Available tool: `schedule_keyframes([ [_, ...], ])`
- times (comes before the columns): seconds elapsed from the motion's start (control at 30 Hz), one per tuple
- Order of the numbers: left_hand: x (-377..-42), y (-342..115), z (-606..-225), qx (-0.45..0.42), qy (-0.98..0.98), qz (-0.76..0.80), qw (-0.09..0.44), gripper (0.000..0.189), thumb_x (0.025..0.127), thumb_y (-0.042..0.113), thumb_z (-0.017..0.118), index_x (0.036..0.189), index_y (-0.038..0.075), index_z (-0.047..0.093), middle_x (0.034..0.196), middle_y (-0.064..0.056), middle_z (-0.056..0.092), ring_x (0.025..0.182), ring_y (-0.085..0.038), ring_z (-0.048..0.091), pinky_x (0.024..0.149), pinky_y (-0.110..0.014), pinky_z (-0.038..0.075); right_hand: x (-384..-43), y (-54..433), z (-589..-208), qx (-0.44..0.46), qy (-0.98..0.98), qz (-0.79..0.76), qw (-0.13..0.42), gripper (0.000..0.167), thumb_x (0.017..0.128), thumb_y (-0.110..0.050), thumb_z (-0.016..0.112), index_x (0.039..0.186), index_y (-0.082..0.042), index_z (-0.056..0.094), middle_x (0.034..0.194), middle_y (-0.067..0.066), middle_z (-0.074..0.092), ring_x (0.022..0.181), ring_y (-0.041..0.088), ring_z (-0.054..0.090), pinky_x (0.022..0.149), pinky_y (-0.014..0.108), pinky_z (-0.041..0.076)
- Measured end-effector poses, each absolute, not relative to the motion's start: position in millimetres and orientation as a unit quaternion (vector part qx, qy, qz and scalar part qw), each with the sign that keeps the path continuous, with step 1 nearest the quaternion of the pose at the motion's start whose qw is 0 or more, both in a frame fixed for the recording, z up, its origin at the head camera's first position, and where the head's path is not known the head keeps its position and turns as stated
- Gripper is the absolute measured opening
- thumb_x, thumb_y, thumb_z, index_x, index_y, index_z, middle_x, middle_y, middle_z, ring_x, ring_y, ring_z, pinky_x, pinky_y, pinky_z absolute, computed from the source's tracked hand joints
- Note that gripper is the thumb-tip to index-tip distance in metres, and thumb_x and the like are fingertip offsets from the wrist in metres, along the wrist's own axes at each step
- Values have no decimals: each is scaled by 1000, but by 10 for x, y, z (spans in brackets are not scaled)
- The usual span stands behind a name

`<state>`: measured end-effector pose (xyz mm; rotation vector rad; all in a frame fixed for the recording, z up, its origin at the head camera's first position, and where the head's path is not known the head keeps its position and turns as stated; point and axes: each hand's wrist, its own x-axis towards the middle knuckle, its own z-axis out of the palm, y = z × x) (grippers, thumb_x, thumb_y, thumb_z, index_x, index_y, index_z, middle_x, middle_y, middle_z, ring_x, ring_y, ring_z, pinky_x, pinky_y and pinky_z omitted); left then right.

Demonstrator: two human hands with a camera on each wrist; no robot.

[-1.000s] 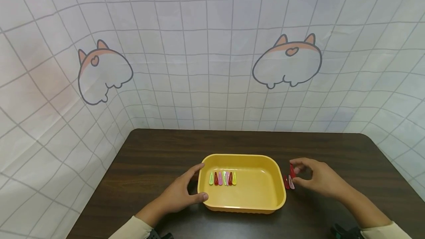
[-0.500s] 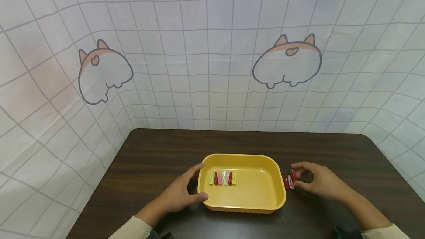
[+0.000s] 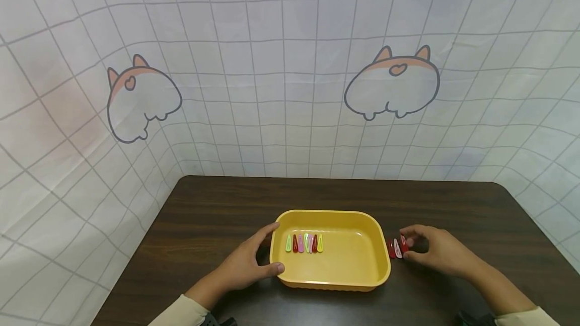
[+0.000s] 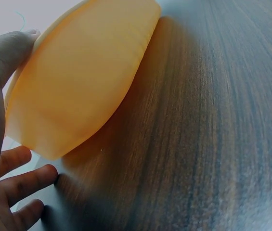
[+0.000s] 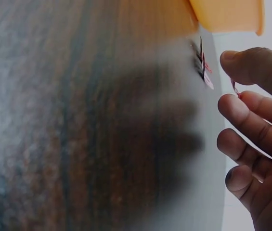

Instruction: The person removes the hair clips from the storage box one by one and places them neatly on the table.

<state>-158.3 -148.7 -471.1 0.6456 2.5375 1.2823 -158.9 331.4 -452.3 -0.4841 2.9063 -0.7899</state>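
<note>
At the left end of a yellow tray [image 3: 353,265], my left hand [image 3: 242,263] holds the rim between thumb and index finger. The left wrist view shows the thumb [image 4: 10,53] at the rim and other fingers [image 4: 32,183] below, clear of the wall. Beyond the tray's right side, my right hand [image 3: 441,250] pinches a red hair clip [image 3: 404,243] between thumb and fingertips. It is beside a pink hair clip [image 3: 397,248] and a dark red hair clip [image 3: 391,249] on the table. Inside the tray, several coloured hair clips [image 3: 300,243] lie in a row.
The dark wooden table [image 3: 217,205] runs under the tray and both hands. Behind it hangs a white gridded cloth [image 3: 272,89] with cartoon animal drawings. The tray's right wall stands close to the clips on the table.
My right hand has moved slightly right and toward me, lowering the red hair clip beside the pink one. The left hand and the tray have stayed where they were.
</note>
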Motion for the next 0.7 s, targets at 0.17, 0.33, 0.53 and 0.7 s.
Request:
schedule_keyframes([
  [0.17,-1580,-1481,-4693,220,865,436,114,90,89,45,79,162,28,28,151,-3,48,134,-25,51,106,-61,39,-1596,3330,-4547,-158,952,-259,50,53,84,-38,85,127,-12,68,95,-11,63,93,14,59,81,43,53],
  [0.33,-1576,-1482,-4687,217,867,434,116,91,89,46,79,162,29,28,150,-2,49,133,-24,52,106,-60,40,-1610,3348,-4572,-155,952,-257,57,53,84,-37,86,126,-12,68,96,-9,63,92,14,59,83,45,52],
  [0.53,-1576,-1487,-4682,215,867,435,116,91,89,46,79,162,29,29,150,-2,48,132,-24,52,106,-60,40,-1621,3354,-4586,-160,954,-249,53,52,82,-38,87,125,-13,70,97,-9,63,92,15,57,83,47,51],
  [0.7,-1581,-1492,-4695,217,867,435,113,91,88,47,80,162,29,29,149,-2,49,133,-24,52,107,-60,39,-1634,3360,-4611,-172,955,-237,40,52,82,-39,87,124,-14,71,98,-10,63,94,15,56,83,47,52],
])
